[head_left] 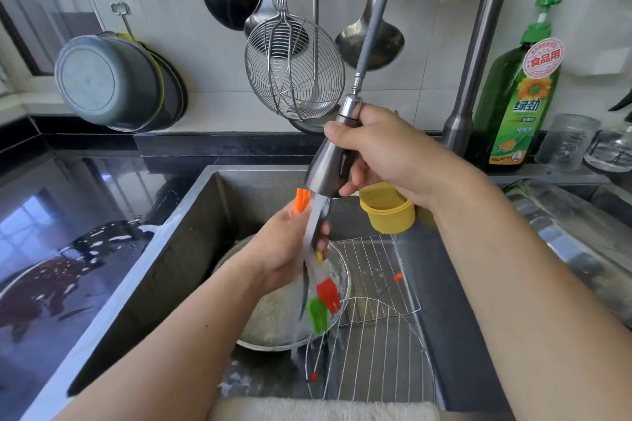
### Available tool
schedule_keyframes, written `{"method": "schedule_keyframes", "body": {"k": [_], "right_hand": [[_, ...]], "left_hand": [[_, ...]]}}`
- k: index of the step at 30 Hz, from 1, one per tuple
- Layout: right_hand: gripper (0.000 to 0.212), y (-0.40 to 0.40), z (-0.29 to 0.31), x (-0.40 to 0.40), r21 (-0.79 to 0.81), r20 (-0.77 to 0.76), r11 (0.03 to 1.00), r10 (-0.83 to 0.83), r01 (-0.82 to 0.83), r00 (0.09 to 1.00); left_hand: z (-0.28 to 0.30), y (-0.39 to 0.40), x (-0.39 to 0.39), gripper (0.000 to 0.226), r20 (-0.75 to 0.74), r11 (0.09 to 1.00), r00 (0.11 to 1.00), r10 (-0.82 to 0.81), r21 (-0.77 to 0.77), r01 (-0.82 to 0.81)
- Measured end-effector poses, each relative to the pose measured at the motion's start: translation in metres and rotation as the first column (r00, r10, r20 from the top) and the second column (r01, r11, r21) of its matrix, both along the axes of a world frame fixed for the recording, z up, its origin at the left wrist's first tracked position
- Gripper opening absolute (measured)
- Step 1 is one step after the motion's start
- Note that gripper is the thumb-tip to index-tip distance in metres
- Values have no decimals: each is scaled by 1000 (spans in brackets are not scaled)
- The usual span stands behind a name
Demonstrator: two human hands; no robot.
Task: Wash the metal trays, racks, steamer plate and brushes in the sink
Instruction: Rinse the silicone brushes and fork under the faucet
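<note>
Rinsing is what I am doing right now, and the sink is my landmark for everything else. Lying on the sink floor, toward its middle, a round metal tray is catching the runoff. Overlapping that tray's near edge, a round wire rack is resting at the sink's front, and a rectangular wire rack is lying just behind it, toward the sink's right wall. At the sink's back right, a yellow cup is standing.

Above the sink, my right hand is wrapping its fingers around the pull-out spray head, aiming the stream downward. My left hand is gripping a bundle of brushes over the sink's middle, with red and green silicone heads hanging down over the tray and an orange one sticking up past my fingers.

My worry is splash: the stream is striking my fingers and the handles at an angle, so water could jump the sink's left rim, where the counter is already wet. Wet handles held as a bunch could also be slipping, and a dropped brush might wedge between the racks. Exactly how many brushes I am holding, I cannot tell.
</note>
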State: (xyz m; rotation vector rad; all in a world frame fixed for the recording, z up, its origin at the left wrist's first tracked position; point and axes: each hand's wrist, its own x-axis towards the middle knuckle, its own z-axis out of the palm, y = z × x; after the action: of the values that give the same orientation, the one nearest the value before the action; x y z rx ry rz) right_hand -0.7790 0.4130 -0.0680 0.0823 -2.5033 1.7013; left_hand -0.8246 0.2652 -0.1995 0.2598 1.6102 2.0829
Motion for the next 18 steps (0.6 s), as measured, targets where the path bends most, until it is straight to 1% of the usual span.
{"method": "schedule_keyframes", "body": {"k": [3,6,10,15,18], "right_hand": [[11,5,4,4,17,16,1000,0,0,1000],[9,13,7,7,50,39,999,-5,3,999],[8,14,6,7,95,41,995,-44,40,998],[8,14,9,9,68,57,998,-21,17,998],[9,11,6,7,94,29,995,-41,39,999]], "left_hand": [[1,-1,-5,24,30,994,998,59,94,-61],[2,-3,-9,20,101,974,988,120,178,-137],[2,-5,-11,17,141,966,978,152,186,-177],[1,-5,-13,20,171,961,971,165,192,-197],[0,-5,-15,22,191,957,969,158,214,-198]]}}
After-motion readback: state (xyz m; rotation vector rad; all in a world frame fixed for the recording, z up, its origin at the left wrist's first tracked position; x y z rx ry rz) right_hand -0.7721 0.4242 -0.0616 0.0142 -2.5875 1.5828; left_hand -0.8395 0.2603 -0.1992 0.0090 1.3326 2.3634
